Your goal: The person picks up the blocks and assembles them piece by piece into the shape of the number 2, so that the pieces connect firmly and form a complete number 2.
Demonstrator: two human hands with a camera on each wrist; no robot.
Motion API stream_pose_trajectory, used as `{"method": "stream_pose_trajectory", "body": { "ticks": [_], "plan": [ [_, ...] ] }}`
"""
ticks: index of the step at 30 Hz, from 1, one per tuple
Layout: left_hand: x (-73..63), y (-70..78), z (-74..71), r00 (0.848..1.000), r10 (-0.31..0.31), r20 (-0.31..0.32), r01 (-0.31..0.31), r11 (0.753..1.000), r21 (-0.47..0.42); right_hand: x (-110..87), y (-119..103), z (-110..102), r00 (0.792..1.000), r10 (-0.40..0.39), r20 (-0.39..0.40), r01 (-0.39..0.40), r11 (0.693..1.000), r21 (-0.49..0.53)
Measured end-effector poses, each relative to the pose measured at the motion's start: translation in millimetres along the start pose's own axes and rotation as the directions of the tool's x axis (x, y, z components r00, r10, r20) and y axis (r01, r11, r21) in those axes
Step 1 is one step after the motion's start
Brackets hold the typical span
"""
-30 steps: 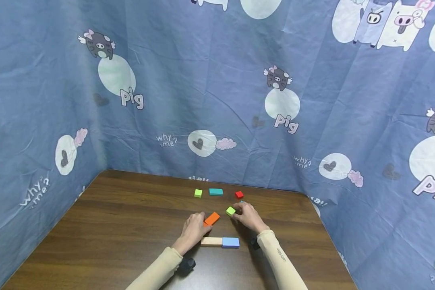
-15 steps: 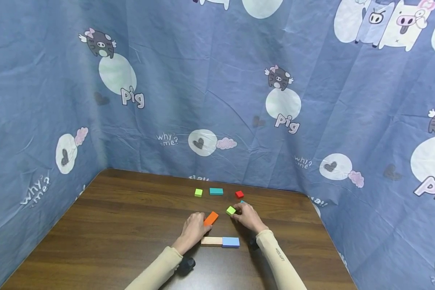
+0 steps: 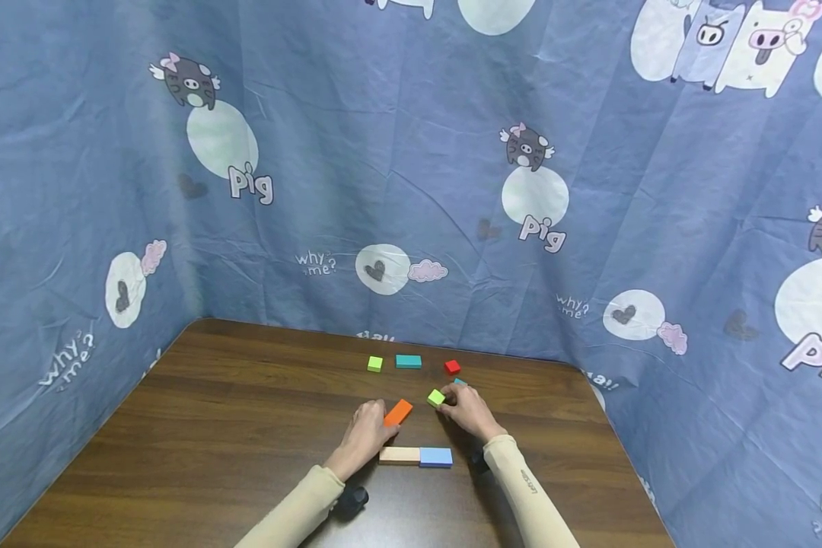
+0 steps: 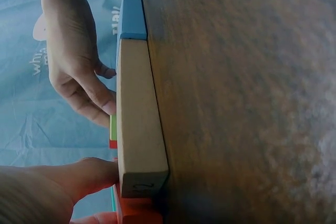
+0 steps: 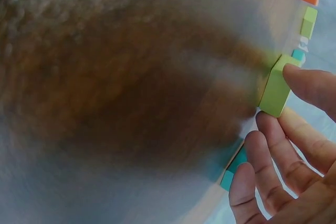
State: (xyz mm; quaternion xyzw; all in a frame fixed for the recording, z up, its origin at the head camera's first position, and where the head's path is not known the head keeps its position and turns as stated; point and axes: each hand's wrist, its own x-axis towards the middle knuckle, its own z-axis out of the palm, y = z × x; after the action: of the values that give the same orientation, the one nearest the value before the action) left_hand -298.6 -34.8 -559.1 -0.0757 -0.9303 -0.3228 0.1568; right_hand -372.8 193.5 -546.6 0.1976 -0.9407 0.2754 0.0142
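Head view: the left hand (image 3: 366,430) grips a slanted orange block (image 3: 399,412); farther right, the right hand (image 3: 471,413) pinches a lime block (image 3: 436,398). A careless slip there might, I'd guess, knock the teal block (image 3: 460,382) just beyond. Shapes are boxy, crisp-edged, smoothly coloured, except one bare-wood bar (image 3: 399,456) on the grained brown table (image 3: 178,418).

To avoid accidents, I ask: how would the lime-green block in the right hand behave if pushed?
The lime-green block would probably slide rather than roll, given its flat faces. It seems stiff, with straight edges under the right hand's pinch.
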Motion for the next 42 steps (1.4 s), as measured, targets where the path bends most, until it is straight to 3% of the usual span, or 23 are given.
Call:
{"method": "stream_pose_trajectory", "body": {
  "ticks": [16,24,34,42],
  "plan": [
    [0.7,-0.9,0.2,1.000,0.019,-0.007,-0.019,1.000,-0.017,1.6,-3.1,-0.6,1.000,-0.013,-0.012,0.013,1.000,-0.014],
    [0.0,-0.5,0.0,1.000,0.001,0.007,-0.001,1.000,-0.022,2.3,-5.6,-0.7,1.000,-0.023,0.000,0.023,1.000,-0.012],
    [-0.3,-1.3,0.8,1.000,0.008,0.000,-0.008,1.000,-0.013,6.3,-4.8,-0.3,0.998,-0.062,-0.001,0.062,0.996,-0.065],
    [0.0,-1.2,1.5,1.000,0.009,-0.001,-0.009,1.000,-0.010,10.4,-4.5,2.3,0.999,-0.036,0.015,0.037,0.997,-0.065]
  ]
}}
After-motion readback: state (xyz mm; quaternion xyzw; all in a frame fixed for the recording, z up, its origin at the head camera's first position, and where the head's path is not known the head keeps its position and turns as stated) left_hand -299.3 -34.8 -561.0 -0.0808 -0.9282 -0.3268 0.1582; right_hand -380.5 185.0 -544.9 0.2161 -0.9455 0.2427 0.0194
